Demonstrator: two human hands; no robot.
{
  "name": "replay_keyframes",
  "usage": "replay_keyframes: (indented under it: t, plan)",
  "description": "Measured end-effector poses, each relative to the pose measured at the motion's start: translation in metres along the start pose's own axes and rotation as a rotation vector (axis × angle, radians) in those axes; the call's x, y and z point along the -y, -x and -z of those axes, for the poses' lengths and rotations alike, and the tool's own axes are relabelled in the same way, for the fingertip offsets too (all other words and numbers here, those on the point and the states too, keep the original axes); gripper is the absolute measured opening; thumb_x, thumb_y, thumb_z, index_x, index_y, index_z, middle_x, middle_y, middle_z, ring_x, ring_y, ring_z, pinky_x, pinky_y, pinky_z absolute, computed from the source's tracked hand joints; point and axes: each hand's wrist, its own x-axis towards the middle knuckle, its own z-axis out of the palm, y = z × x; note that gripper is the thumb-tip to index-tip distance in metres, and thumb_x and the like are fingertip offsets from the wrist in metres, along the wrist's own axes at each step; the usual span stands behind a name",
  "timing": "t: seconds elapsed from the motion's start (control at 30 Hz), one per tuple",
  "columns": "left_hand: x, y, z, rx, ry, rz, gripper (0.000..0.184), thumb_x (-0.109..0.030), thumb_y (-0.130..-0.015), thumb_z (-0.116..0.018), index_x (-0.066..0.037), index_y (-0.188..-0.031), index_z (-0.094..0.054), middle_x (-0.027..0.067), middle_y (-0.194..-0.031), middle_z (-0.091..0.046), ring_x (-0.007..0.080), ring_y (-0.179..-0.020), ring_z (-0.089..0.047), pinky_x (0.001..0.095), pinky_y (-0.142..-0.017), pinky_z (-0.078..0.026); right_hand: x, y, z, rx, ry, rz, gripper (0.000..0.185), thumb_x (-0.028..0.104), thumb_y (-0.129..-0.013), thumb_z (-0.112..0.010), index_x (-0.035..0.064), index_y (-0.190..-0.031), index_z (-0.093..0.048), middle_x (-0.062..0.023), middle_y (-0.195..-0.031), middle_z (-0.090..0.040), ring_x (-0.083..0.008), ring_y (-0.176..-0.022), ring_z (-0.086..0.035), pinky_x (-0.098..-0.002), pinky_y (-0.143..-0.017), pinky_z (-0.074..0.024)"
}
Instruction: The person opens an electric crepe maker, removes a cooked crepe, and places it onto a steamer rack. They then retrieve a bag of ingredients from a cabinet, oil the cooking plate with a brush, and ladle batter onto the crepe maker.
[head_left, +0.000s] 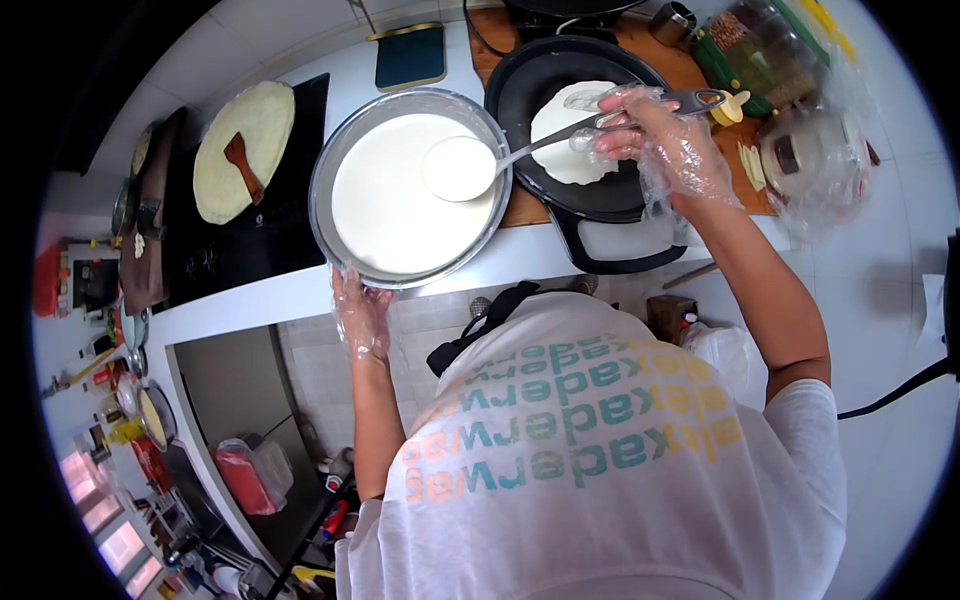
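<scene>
A clear plastic glove covers my right hand (670,145), which is closed round the long metal handle of a ladle (460,169). Full of white batter, the ladle's bowl is over the large metal bowl (320,190) of the same batter (385,215). My left hand (362,312), also gloved, grips that bowl's near rim. Under my right hand lies a black round pan (520,95) with white batter (565,130) spread in its middle. Something clear and thin by my right fingers is too small to make out.
At the left, a thin pale flatbread (225,185) and a wooden spatula (240,165) lie on the black cooktop (290,225). A dark green tray (410,57) is behind the bowl. Jars (765,50), a metal cup (673,24) and a plastic-wrapped container (820,155) stand at the right.
</scene>
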Motion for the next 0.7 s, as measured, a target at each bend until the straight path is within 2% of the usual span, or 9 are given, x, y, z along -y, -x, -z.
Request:
replay_keyframes:
  t: [0.1,0.23,0.33,0.37,0.47,0.5,0.6,0.63,0.7]
  plan:
    - [0.002,-0.001,0.001,-0.008,-0.016,0.005,0.056,-0.03,-0.085,-0.049,-0.018,-0.134,-0.024,0.0034,-0.112,-0.047,0.0144,-0.084,-0.048,0.0256,-0.064,-0.04,0.01,0.007,0.017,-0.024,-0.022,0.032,0.025,0.018,-0.085,-0.046,-0.0038,-0.095,-0.055,-0.0122,-0.083,-0.058,-0.0155,-0.066,-0.06,-0.0245,-0.062,-0.0477]
    - [0.002,-0.001,0.001,-0.002,-0.063,0.004,0.061,-0.034,-0.083,-0.051,-0.019,-0.134,-0.022,0.0022,-0.119,-0.044,0.0169,-0.093,-0.046,0.0279,-0.069,-0.038,0.015,0.011,0.053,-0.101,-0.054,0.093,0.026,0.016,-0.085,-0.045,-0.0059,-0.098,-0.052,-0.013,-0.094,-0.056,-0.0209,-0.073,-0.061,-0.027,-0.062,-0.0481]
    - [0.001,0.002,-0.001,0.022,-0.061,-0.002,0.063,-0.035,-0.082,-0.052,-0.02,-0.134,-0.022,0.0014,-0.119,-0.044,0.0168,-0.093,-0.046,0.0287,-0.07,-0.037,0.014,0.009,0.084,-0.199,-0.059,0.098,0.026,0.015,-0.085,-0.046,-0.007,-0.097,-0.051,-0.0134,-0.093,-0.055,-0.0212,-0.073,-0.061,-0.0264,-0.063,-0.0484]
    - [-0.002,0.005,-0.004,0.007,-0.009,0.007,0.049,-0.029,-0.084,-0.052,-0.019,-0.128,-0.032,0.001,-0.112,-0.048,0.013,-0.094,-0.048,0.0293,-0.079,-0.041,0.011,0.008,0.096,-0.227,-0.065,0.087,0.026,0.014,-0.085,-0.046,-0.0079,-0.097,-0.051,-0.0142,-0.093,-0.055,-0.0215,-0.074,-0.061,-0.026,-0.064,-0.0485]
    - [0.004,0.0,0.003,-0.01,0.016,0.011,0.05,-0.028,-0.084,-0.052,-0.019,-0.129,-0.031,0.0009,-0.114,-0.047,0.0134,-0.095,-0.047,0.0304,-0.081,-0.039,0.006,0.005,0.116,-0.337,-0.069,0.065,0.026,0.015,-0.084,-0.047,-0.0077,-0.098,-0.051,-0.0145,-0.093,-0.055,-0.0211,-0.075,-0.061,-0.0259,-0.064,-0.0485]
    - [0.002,0.002,-0.001,-0.008,0.013,0.006,0.051,-0.028,-0.084,-0.052,-0.02,-0.13,-0.03,0.0005,-0.115,-0.046,0.0137,-0.095,-0.046,0.031,-0.083,-0.038,0.001,0.003,0.121,-0.368,-0.012,0.073,0.029,0.019,-0.085,-0.046,-0.0056,-0.099,-0.052,-0.0123,-0.093,-0.056,-0.0201,-0.075,-0.061,-0.0258,-0.065,-0.0484]
    - [0.004,-0.001,0.002,-0.028,-0.005,0.005,0.052,-0.028,-0.084,-0.052,-0.02,-0.13,-0.029,0.0009,-0.116,-0.046,0.0146,-0.096,-0.046,0.0317,-0.084,-0.037,-0.021,-0.003,0.14,-0.239,0.239,0.192,0.027,0.02,-0.087,-0.044,-0.0013,-0.101,-0.053,-0.0096,-0.093,-0.056,-0.0178,-0.075,-0.061,-0.0256,-0.066,-0.0484]
    - [0.005,-0.002,0.003,-0.031,-0.003,0.004,0.054,-0.028,-0.084,-0.053,-0.018,-0.13,-0.028,0.0017,-0.118,-0.045,0.0156,-0.099,-0.045,0.0322,-0.085,-0.037,-0.024,0.0,0.137,-0.23,0.226,0.237,0.023,0.017,-0.087,-0.045,0.0024,-0.103,-0.053,-0.0085,-0.094,-0.057,-0.0158,-0.078,-0.06,-0.0254,-0.068,-0.0484]
    - [0.005,0.0,0.001,-0.034,0.004,0.003,0.054,-0.027,-0.084,-0.053,-0.017,-0.13,-0.028,0.0022,-0.118,-0.045,0.0158,-0.1,-0.045,0.0322,-0.084,-0.037,-0.037,0.006,0.146,-0.106,0.402,0.411,0.021,0.014,-0.087,-0.045,0.0029,-0.103,-0.053,-0.0085,-0.093,-0.058,-0.0144,-0.079,-0.06,-0.0256,-0.068,-0.0486]
